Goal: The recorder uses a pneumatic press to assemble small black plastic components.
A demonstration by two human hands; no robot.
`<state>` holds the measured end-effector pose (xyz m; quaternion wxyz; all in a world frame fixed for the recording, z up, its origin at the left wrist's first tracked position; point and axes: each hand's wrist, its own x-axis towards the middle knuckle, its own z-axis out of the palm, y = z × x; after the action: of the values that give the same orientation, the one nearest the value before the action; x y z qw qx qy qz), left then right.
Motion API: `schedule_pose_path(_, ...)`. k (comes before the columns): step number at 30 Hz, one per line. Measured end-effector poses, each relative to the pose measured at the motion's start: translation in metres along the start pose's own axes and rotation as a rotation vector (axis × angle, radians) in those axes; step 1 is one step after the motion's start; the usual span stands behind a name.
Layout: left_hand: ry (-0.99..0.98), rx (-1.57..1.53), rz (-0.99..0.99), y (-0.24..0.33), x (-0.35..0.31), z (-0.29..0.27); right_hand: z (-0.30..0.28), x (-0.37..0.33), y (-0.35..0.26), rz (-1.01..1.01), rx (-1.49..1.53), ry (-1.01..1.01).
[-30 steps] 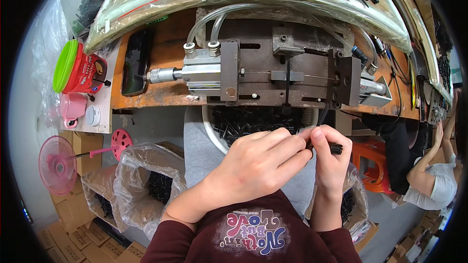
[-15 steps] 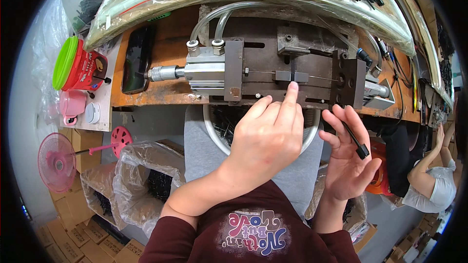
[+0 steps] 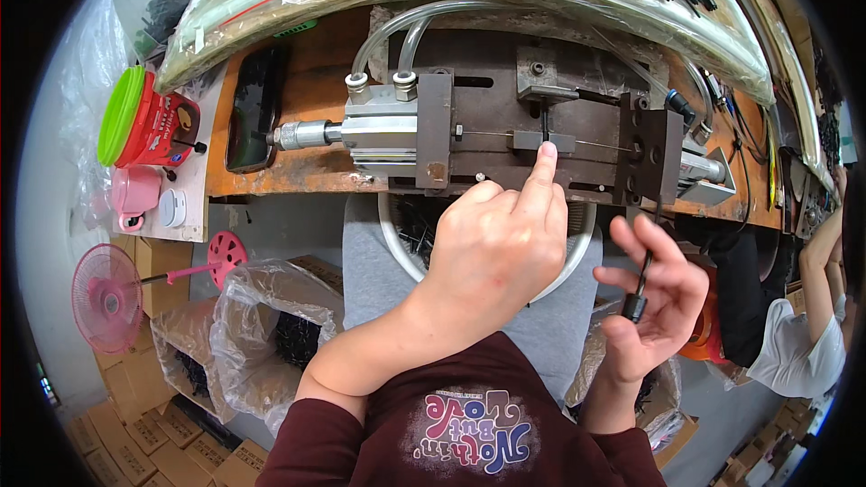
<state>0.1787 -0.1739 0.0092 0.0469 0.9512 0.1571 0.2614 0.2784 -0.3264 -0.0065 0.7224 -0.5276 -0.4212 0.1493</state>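
My left hand [image 3: 496, 248] reaches over the front edge of a dark metal clamping fixture [image 3: 492, 113]. Its index finger is stretched out, the tip against the near end of a thin black rod-like part [image 3: 545, 122] lying across a small grey block [image 3: 526, 141]. The other fingers are curled, with nothing seen in them. Off to the right, my right hand [image 3: 663, 293] holds a second slim black part [image 3: 634, 307] with a blocky head, its stem running up between the fingers and its head beside the thumb.
Silver air cylinders [image 3: 379, 135] with clear hoses flank the fixture on a wooden bench [image 3: 302, 176]. A white-rimmed tub [image 3: 390, 239] of black parts sits at my lap. Plastic-lined bags [image 3: 262, 343] stand left, near a pink fan [image 3: 106, 298]. Another person [image 3: 803, 334] is at the right.
My right hand has shifted slightly right and down. The black part in it has turned, bringing its head closer to the thumb. My left index finger stays at the fixture.
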Motion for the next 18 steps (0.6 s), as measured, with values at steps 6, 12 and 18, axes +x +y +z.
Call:
schedule_pose_path(6, -0.021, 0.002, 0.001, -0.001, -0.001, 0.0, 0.01, 0.004, -0.01, -0.217, -0.656, -0.077)
schedule_pose_path(12, -0.001, -0.079, 0.032, -0.007, -0.004, -0.001, 0.013, 0.004, -0.007, -0.308, -0.797, -0.098)
schedule_pose_path(18, -0.245, -0.335, 0.043, -0.009, -0.032, -0.03, 0.02, 0.018, -0.001, -0.261, -0.795, -0.163)
